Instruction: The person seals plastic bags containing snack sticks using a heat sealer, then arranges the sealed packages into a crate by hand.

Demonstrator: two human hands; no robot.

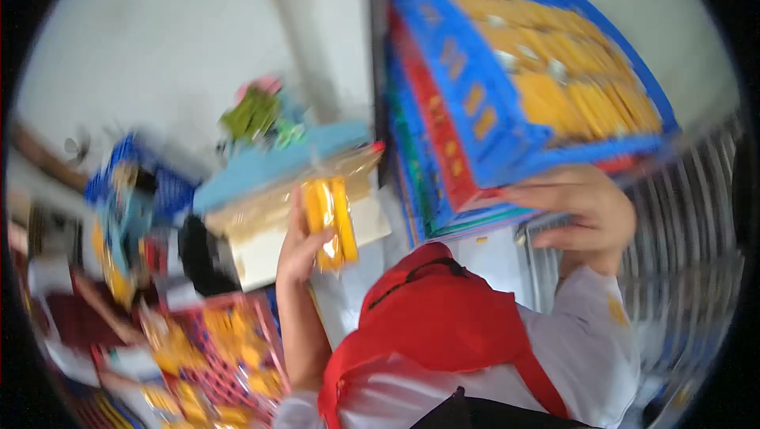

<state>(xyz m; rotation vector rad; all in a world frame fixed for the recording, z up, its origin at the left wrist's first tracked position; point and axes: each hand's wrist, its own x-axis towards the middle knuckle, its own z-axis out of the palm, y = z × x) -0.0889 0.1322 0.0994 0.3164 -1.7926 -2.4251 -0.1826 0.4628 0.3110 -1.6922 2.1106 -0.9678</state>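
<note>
My left hand (pixel 299 248) is closed around a clear-wrapped pack of yellow bars (pixel 330 222), held upright in front of my chest. My right hand (pixel 582 211) has its fingers stretched out and thumb apart, beside the near corner of a stack of crates. Whether the fingertips touch the red crate (pixel 435 112) is blurred. On top of the stack sits a tilted blue crate (pixel 467 81), filled with rows of similar yellow packs (pixel 590 104).
A pink basket (pixel 273 326) with more yellow packs stands at lower left, near another person's arm (pixel 107 306). Behind my left hand is a table with a light blue edge (pixel 277 166). A blue basket (pixel 170 184) lies farther left. Grey ribbed racks (pixel 681 215) stand at right.
</note>
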